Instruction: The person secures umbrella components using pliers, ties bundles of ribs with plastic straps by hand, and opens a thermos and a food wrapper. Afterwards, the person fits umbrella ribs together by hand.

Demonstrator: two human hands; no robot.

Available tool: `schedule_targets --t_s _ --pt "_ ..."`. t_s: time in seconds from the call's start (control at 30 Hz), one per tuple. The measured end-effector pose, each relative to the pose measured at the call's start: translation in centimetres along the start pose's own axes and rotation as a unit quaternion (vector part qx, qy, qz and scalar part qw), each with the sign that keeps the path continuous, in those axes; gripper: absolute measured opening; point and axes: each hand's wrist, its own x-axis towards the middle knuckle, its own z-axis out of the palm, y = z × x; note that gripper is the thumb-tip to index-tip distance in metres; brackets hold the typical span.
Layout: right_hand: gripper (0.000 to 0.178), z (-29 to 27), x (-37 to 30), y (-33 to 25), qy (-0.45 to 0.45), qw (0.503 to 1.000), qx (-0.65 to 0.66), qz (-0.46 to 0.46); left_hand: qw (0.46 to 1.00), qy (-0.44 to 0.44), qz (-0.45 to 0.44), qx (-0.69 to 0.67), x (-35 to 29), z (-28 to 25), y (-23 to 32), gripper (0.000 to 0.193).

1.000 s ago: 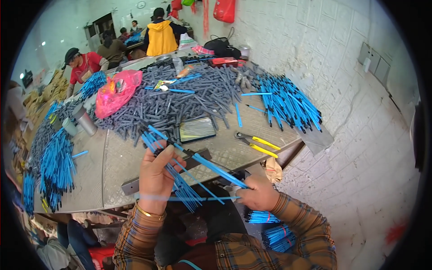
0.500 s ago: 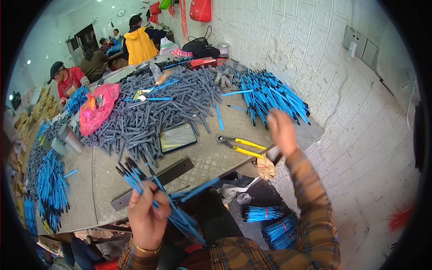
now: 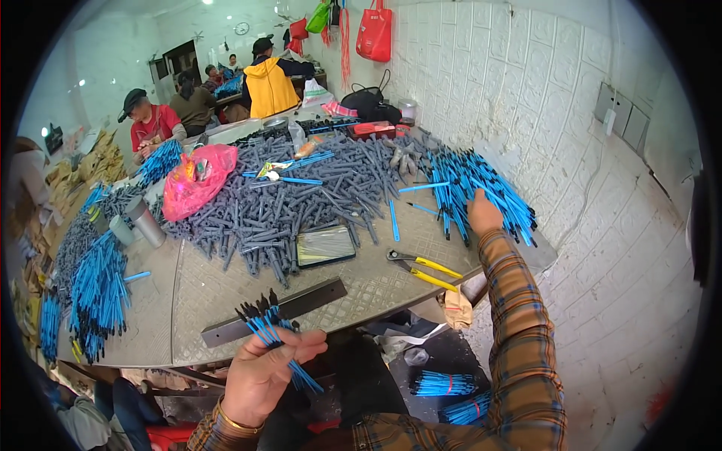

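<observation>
My left hand (image 3: 267, 368) is closed round a small bundle of thin blue rods with black tips (image 3: 263, 327). Their black ends point up and away from me, while the blue ends stick out below the palm. At the far right my right hand (image 3: 483, 214) reaches into a large pile of the same blue rods (image 3: 500, 192), fingers curled in among them. Which rods it grips is partly hidden by the hand. Closer to me on the table lie yellow-handled pliers (image 3: 425, 270) and a flat metal bar with holes (image 3: 274, 310).
Grey plastic pieces (image 3: 263, 207) heap over the table (image 3: 376, 259), with a pink bag (image 3: 199, 180) and a shallow box (image 3: 325, 246) among them. More blue rods (image 3: 101, 293) lie left. Red-banded bundles (image 3: 444, 383) rest below the edge. Several people work beyond.
My right hand has moved forward onto the pile of blue rods. The rods in my left hand sit together more tightly. My view has shifted, so the scene appears further right.
</observation>
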Motion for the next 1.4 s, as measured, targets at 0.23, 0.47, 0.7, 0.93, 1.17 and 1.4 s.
schedule_targets --t_s 0.23,0.47,0.7,0.93,1.17,1.4 --pt "0.027 -0.4 1.0 -1.7 0.048 0.992 0.079 -0.084 0.999 0.044 -0.019 -0.024 -0.9 0.3 0.8 0.025" --pt "0.022 0.9 0.4 -1.8 0.142 0.957 0.221 -0.122 0.998 0.056 0.0 -0.024 0.5 0.7 0.2 0.031" --pt "0.023 -2.9 -3.4 3.1 0.164 0.971 0.162 -0.066 0.997 0.062 0.039 -0.017 0.5 -0.7 0.0 0.034" --pt "0.023 -0.8 -4.6 4.3 0.096 0.979 0.171 -0.051 0.997 0.063 0.038 -0.017 2.2 1.3 -2.0 0.036" --pt "0.023 3.2 -4.0 -3.1 0.204 0.935 0.276 -0.093 0.994 0.095 0.048 -0.012 3.2 1.5 -2.2 0.036" --pt "0.023 -1.8 -1.4 -12.7 0.088 0.931 0.15 -0.32 0.991 0.115 0.065 -0.005 3.5 0.5 -2.4 0.038"
